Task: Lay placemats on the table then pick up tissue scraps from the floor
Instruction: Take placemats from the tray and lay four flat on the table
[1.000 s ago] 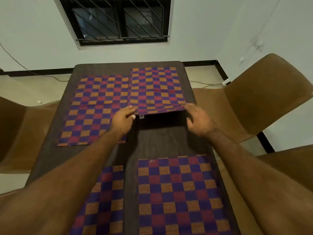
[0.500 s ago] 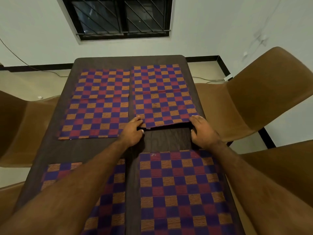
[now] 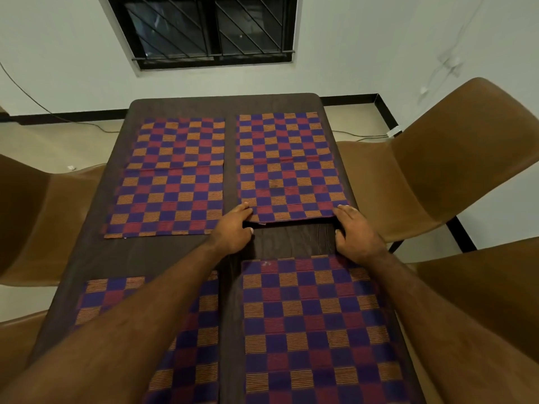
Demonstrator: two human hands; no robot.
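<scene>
Dark brown wood-grain rectangular table (image 3: 280, 243) w/ four woven checkered placemats in purple, red & orange laid 2x2. Far-left placemat (image 3: 172, 176) lies flat, near edge towards mid-table. Far-right placemat (image 3: 287, 164) sits beside it w/ a narrow strip of bare table between; its near edge is slightly lifted, w/ a small white tag showing under it. Near-left placemat (image 3: 186, 339) is partly covered by the left forearm; near-right placemat (image 3: 315, 325) lies flat, fully in view at its far end.

Left hand (image 3: 233, 228) at the far-right mat's near-left corner, fingers partly curled, fingertips on top of the corner, thumb below the edge. Right hand (image 3: 355, 231) at the near-right corner, fingers bent, tips touching the mat edge. Whether either actually pinches the cloth or only presses on it: can't tell.

Brown moulded chairs both sides: right chair (image 3: 455, 158), left chair (image 3: 32, 217). Beige floor (image 3: 58, 141); small white scrap (image 3: 70, 167) on it, far left by the left chair.
</scene>
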